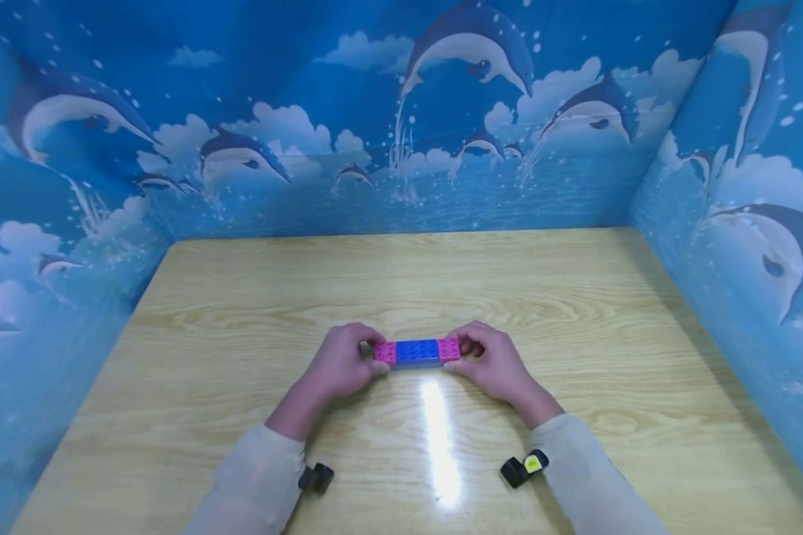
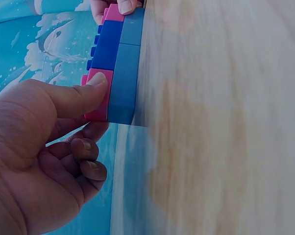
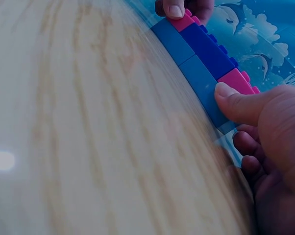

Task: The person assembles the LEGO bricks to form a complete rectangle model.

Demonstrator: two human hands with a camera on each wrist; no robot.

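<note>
A short two-layer wall of toy building bricks stands at the middle of the table. Its top layer has a dark blue brick (image 1: 418,350) between a left pink brick (image 1: 385,353) and a right pink brick (image 1: 449,349). Beneath them, two lighter blue bricks (image 2: 124,83) lie end to end, plainest in the wrist views. My left hand (image 1: 344,360) pinches the left pink brick between thumb and fingers. At the other end, my right hand (image 1: 495,364) pinches the right pink brick, its thumb on the near side. The fingertips behind the bricks are partly hidden.
The wood-grain table (image 1: 241,290) carries a bright light reflection in front of the bricks. Blue dolphin-print sheets (image 1: 348,89) rise along its back and sides. A small black device (image 1: 525,468) sits at the right wrist, another (image 1: 317,478) at the left.
</note>
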